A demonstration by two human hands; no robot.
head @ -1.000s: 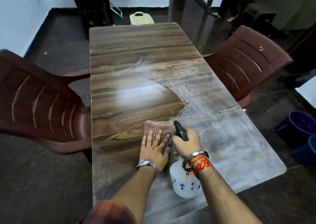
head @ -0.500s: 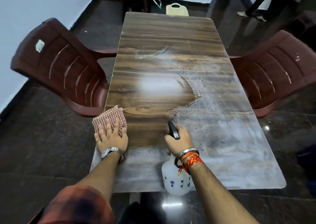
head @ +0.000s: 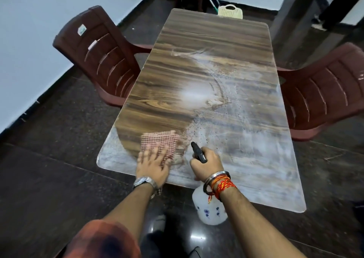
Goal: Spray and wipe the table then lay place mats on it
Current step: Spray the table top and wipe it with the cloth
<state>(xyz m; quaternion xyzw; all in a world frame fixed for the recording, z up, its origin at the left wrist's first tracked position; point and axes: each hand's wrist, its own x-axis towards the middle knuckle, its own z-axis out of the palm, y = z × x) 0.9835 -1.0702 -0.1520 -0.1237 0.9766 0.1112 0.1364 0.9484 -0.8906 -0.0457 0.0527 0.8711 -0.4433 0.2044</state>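
A long wood-grain table (head: 206,41) is dusty white and speckled with spray on its right and near parts, dark and wiped on the left. My left hand (head: 152,164) presses flat on a red checked cloth (head: 159,141) near the table's near-left corner; the hand is motion-blurred. My right hand (head: 206,164) grips the black trigger head of a white spray bottle (head: 208,208), which hangs past the near table edge. No place mats are in view.
A maroon plastic chair (head: 98,54) stands at the table's left and another chair (head: 325,94) at its right. A pale yellow basket (head: 230,12) sits on the floor beyond the far end. A person's legs (head: 334,3) stand at the far right.
My left hand swept the cloth out to the table's left edge, then back right to beside the bottle. The wiped dark patch has grown. My right hand kept hold of the bottle.
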